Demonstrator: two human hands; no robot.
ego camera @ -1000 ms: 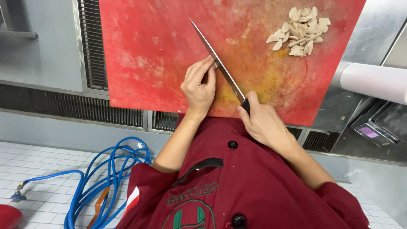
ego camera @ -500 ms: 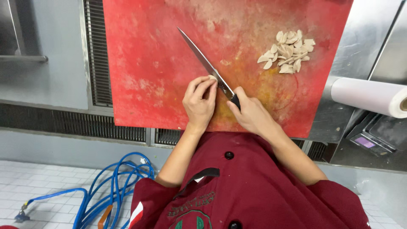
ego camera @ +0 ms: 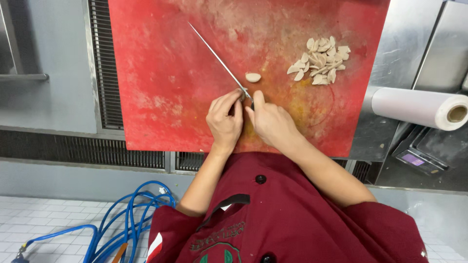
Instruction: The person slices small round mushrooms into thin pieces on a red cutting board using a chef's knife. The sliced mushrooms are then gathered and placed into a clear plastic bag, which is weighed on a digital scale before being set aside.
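Knife (ego camera: 219, 61) work on a big red cutting board (ego camera: 161, 97), seen from above the person's own hands.

Right hand (ego camera: 273, 122) is closed around the knife handle, thumb up near the heel of the blade. Blade runs long and thin, up and to the left, tip well away from both hands.

Left hand (ego camera: 225, 119) is curled, fingertips bunched right against the blade near the handle. It looks pinched on something small, but whatever sits under the fingers is hidden; can't tell what.

One pale slice (ego camera: 252, 77) lies just right of the blade, apart from the fingers. Pile of similar pale slices (ego camera: 321, 61) sits further right on the board, well clear of the knife.

Handling, my read: slices are thin, light and soft, probably a bit slick and easy to break. Better pushed or scooped flat than pinched. Knife is stiff and sharp, so take it by the handle only. Board surface looks scuffed and stained, so pieces may drag rather than slide.

Around it: steel counter (ego camera: 404, 44), white paper roll (ego camera: 417, 107) to the right, small scale (ego camera: 419, 158) below the roll, blue hose (ego camera: 131, 214) coiled on the tiled floor. Person wears a dark red jacket (ego camera: 292, 219).
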